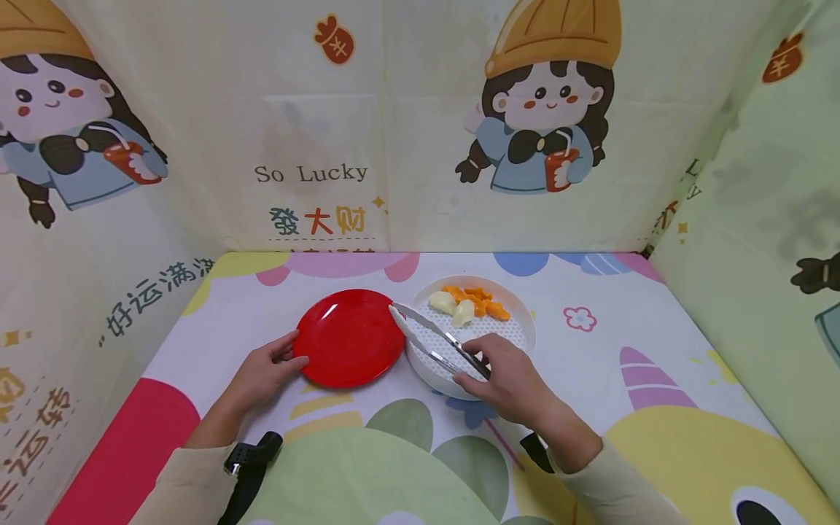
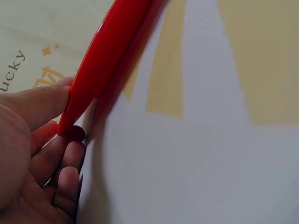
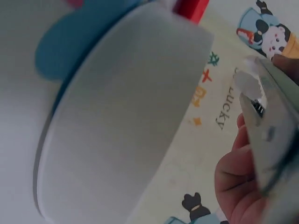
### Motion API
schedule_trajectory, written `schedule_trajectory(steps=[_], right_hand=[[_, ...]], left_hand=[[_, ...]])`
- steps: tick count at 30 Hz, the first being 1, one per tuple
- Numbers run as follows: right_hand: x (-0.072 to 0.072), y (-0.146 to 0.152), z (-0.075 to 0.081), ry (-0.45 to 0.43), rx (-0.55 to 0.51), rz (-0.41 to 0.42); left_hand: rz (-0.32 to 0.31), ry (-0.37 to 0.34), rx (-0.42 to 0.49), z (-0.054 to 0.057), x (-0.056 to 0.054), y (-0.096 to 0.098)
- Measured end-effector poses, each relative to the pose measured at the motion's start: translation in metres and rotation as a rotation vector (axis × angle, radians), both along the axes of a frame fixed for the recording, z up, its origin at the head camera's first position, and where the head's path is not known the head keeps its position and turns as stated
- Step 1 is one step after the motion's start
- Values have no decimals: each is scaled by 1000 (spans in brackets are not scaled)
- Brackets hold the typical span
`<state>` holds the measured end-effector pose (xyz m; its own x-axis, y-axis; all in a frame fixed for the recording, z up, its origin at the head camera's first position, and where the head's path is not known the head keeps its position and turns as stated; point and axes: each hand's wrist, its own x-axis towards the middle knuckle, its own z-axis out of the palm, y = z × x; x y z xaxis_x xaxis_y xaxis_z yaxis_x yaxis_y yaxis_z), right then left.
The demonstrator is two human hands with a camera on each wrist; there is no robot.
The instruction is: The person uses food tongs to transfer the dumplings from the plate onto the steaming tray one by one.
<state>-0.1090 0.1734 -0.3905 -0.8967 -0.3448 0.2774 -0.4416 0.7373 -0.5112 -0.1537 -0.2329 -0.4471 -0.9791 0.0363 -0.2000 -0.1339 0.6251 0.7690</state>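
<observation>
My left hand (image 1: 265,374) pinches the near-left rim of a red plate (image 1: 351,339), thumb on top and fingers curled beneath. In the left wrist view that plate's edge (image 2: 100,60) lies between the thumb and fingertips. My right hand (image 1: 508,379) holds metal tongs (image 1: 454,341) with a dark handle part. Their arms stand apart, and the pale tips overlap the plate's right rim. Right of the plate is a round white container (image 1: 505,350) with a perforated-looking bottom. At its far side lie several orange pieces (image 1: 496,311) and two pale yellow chunks (image 1: 463,313).
A patterned cloth (image 1: 564,364) with cartoon shapes covers the table. Printed curtains (image 1: 420,146) with cartoon figures and lettering hang along the back and both sides. Black straps (image 1: 252,456) circle both wrists over light sleeves.
</observation>
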Motion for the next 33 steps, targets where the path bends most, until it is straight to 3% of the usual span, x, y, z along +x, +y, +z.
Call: schedule_trajectory(steps=[12,22,33], right_hand=[[7,-35,-8,-57,-89,30],[13,-63,-18,-20,-117,31],[20,-81,-29,-36,-133,42]], left_hand=[[2,4,-4,-1,-2,-1],[-6,8,-16,0,-1,-1],[7,-4,-20,0,-1,0]])
